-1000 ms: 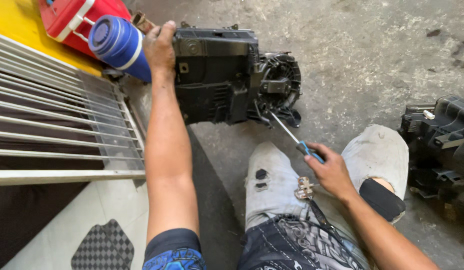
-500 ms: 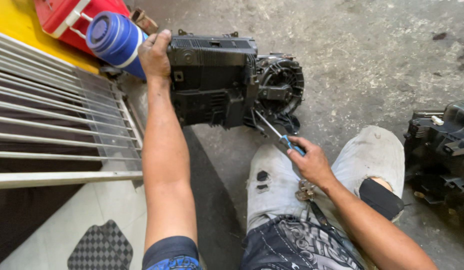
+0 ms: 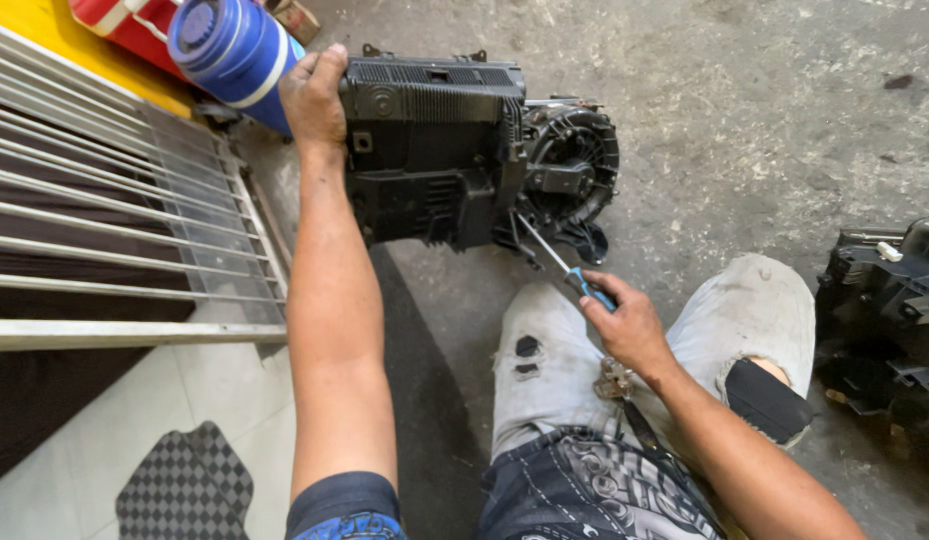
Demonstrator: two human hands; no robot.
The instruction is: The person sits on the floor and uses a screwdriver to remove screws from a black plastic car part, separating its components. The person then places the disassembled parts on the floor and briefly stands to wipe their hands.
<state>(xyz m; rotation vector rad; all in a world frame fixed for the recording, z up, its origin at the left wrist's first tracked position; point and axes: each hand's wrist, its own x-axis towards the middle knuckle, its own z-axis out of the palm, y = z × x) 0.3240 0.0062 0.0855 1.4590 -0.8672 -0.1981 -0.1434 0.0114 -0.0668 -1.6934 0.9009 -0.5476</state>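
A black plastic blower housing (image 3: pixel 435 150) with a round fan end (image 3: pixel 575 160) stands on the concrete floor in front of me. My left hand (image 3: pixel 315 95) grips its top left corner. My right hand (image 3: pixel 630 320) holds a screwdriver with a blue handle (image 3: pixel 590 288); its metal shaft points up and left, with the tip at the housing's lower right side, near the fan end. My knee in torn pale jeans (image 3: pixel 745 310) lies under the right hand.
A blue cylindrical jug (image 3: pixel 230 50) and a red container (image 3: pixel 135 30) stand at the far left behind a white metal grille (image 3: pixel 105 210). Another black plastic unit (image 3: pixel 885 300) lies at the right edge. A checkered mat (image 3: pixel 185 490) is on the tiled floor at the lower left.
My right hand has moved up and left with the screwdriver, bringing its tip to the housing. My left hand stays on the top left corner.
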